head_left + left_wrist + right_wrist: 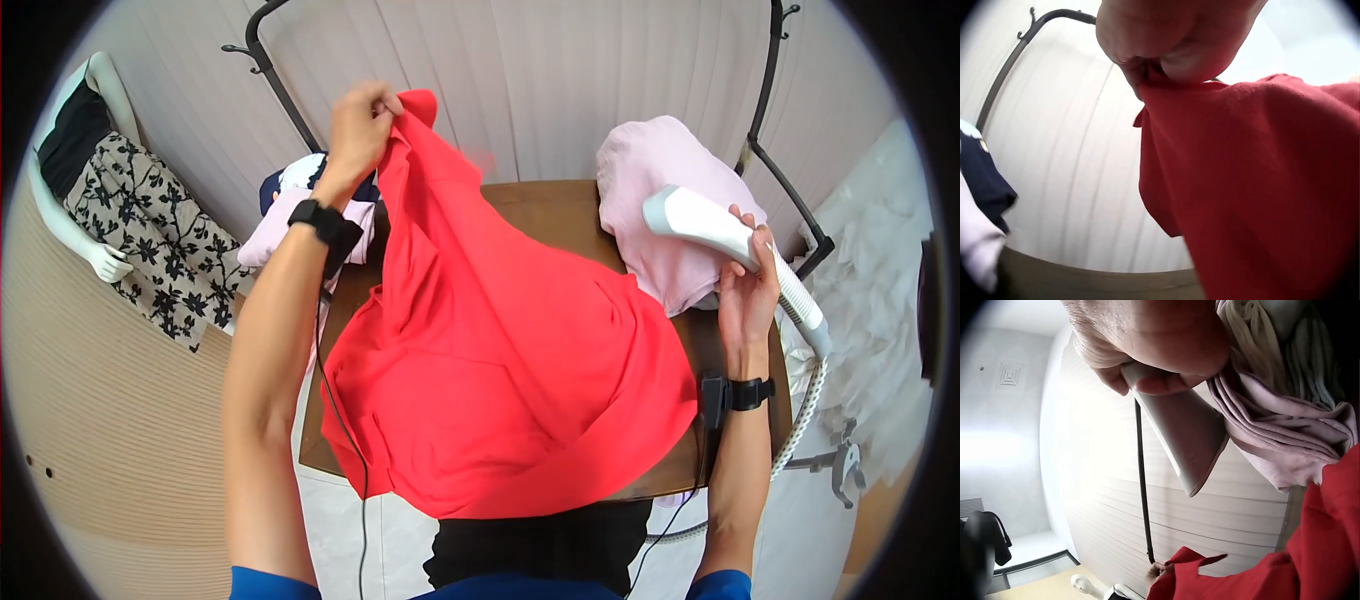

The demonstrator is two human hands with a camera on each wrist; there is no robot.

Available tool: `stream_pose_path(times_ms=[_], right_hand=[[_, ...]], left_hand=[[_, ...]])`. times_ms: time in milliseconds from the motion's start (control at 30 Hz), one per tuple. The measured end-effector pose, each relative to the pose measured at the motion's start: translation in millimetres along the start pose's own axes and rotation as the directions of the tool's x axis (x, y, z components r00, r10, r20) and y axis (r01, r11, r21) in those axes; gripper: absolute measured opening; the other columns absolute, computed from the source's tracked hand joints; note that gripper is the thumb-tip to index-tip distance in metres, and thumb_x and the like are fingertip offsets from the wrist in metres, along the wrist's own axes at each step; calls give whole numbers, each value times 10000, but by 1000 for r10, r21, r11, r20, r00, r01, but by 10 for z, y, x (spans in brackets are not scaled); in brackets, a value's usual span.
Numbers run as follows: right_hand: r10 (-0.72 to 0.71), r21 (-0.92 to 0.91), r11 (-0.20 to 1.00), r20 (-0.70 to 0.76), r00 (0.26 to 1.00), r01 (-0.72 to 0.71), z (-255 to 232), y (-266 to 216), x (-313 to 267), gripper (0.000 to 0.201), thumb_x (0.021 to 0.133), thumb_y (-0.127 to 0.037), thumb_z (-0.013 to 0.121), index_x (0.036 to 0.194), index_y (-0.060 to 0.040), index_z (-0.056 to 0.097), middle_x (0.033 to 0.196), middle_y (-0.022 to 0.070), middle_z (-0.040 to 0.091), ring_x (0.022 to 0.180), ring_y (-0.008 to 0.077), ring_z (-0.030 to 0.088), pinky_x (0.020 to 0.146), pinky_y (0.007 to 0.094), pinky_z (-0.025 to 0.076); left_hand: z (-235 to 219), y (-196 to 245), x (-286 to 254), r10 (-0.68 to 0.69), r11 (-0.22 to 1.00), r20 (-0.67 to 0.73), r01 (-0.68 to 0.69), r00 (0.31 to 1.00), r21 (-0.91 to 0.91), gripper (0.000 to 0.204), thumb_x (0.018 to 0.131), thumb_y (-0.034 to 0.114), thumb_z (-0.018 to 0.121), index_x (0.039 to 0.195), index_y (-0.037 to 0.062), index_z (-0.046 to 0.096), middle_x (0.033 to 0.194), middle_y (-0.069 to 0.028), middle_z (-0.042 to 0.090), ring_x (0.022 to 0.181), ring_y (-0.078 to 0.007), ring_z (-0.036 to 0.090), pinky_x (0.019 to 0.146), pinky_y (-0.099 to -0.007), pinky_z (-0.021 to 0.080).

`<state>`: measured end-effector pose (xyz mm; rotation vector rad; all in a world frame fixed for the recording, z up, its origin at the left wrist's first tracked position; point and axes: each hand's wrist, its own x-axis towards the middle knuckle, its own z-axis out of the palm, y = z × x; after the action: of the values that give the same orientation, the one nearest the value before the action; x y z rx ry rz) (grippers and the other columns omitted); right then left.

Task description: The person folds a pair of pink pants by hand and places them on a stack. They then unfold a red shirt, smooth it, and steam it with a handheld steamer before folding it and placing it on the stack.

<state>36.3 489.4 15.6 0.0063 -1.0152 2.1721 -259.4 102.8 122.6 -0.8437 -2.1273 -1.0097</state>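
My left hand (355, 132) pinches one corner of a red garment (500, 340) and lifts it near the back of a brown table (555, 212). From there the cloth slopes down in folds and spreads over the table to its front edge. In the left wrist view, fingers (1172, 37) grip the bunched red fabric (1241, 175). On the right, my right hand (750, 290) grips the handle of a white garment steamer (705, 218), its grey-edged head pointing left toward the garment. The steamer head (1179, 434) flares out below the hand in the right wrist view.
Pink cloth (650, 190) is heaped at the table's back right, behind the steamer. Folded clothes (285, 215) lie at the back left. A steamer hose (800, 430) hangs on the right. A black rack frame (765, 90) rises behind; a dressed mannequin (105, 180) stands left.
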Motion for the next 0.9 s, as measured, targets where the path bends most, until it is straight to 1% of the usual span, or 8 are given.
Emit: stream_pose_path(times_ms=[100, 233, 400, 533, 600, 667, 800, 900], right_hand=[[9, 13, 1000, -13, 1000, -9, -17, 3, -7, 143, 967, -161, 660, 1081, -94, 607, 1376, 148, 594, 1053, 70, 577, 662, 173, 452], [11, 7, 1000, -26, 1000, -11, -20, -2, -23, 132, 968, -157, 656, 1072, -96, 604, 1368, 134, 592, 1099, 76, 572, 669, 172, 453], [8, 24, 1000, 36, 999, -8, -47, -4, -6, 101, 967, -150, 654, 1027, -98, 592, 1344, 100, 586, 1205, 94, 542, 692, 176, 450], [4, 13, 1000, 54, 999, -5, -44, -6, -10, 103, 956, -153, 662, 1017, -107, 592, 1340, 124, 590, 1115, 76, 556, 698, 176, 447], [4, -2, 1000, 26, 1000, -4, -4, -33, -24, 111, 947, -158, 669, 1011, -112, 591, 1336, 137, 596, 1062, 67, 555, 695, 171, 444], [1, -6, 1000, 13, 1000, -1, 19, -23, -31, 118, 941, -162, 675, 1007, -112, 591, 1334, 139, 600, 1058, 68, 556, 692, 170, 443], [3, 4, 1000, 45, 999, -4, -37, -3, -7, 108, 944, -164, 672, 998, -116, 591, 1337, 134, 590, 1077, 67, 553, 689, 169, 441], [-18, -3, 1000, -6, 1000, 18, 38, -1, -30, 96, 949, -161, 665, 986, -114, 590, 1332, 116, 588, 1148, 86, 546, 685, 172, 439]], left_hand=[[131, -143, 65, 154, 918, 285, -243, 946, 314, 210, 932, 122, 655, 1122, 38, 684, 1139, -216, 671, 1129, -405, 626, 995, -452, 486], [363, 119, -126, 62, 953, 510, -203, 858, 227, 409, 928, 255, 668, 1287, 60, 656, 1350, -253, 598, 1219, -418, 586, 1032, -455, 461], [316, 1221, -739, -178, 921, 806, -193, 565, 339, 304, 894, 311, 695, 891, 11, 742, 808, -191, 715, 758, -362, 695, 707, -445, 546], [213, 1293, -1101, -221, 962, 927, -89, 302, 258, 360, 860, 386, 738, 844, 28, 707, 788, -155, 696, 784, -350, 688, 730, -440, 538], [204, 992, -1341, -122, 951, 926, -224, 356, 212, 369, 848, 379, 761, 998, 58, 658, 886, -160, 696, 871, -352, 685, 742, -475, 544], [148, 860, -1457, 93, 830, 660, -424, 746, 362, 522, 808, 344, 799, 1202, 104, 553, 938, -183, 677, 923, -381, 674, 755, -489, 547], [-3, 594, -1391, -284, 893, 774, -137, 566, 428, 463, 810, 154, 747, 1179, 99, 473, 861, -182, 649, 867, -408, 653, 743, -486, 511], [-213, 298, -1419, -220, 906, 691, -118, 689, 407, 436, 814, 104, 681, 1184, 69, 454, 922, -234, 665, 881, -468, 662, 752, -558, 526]])
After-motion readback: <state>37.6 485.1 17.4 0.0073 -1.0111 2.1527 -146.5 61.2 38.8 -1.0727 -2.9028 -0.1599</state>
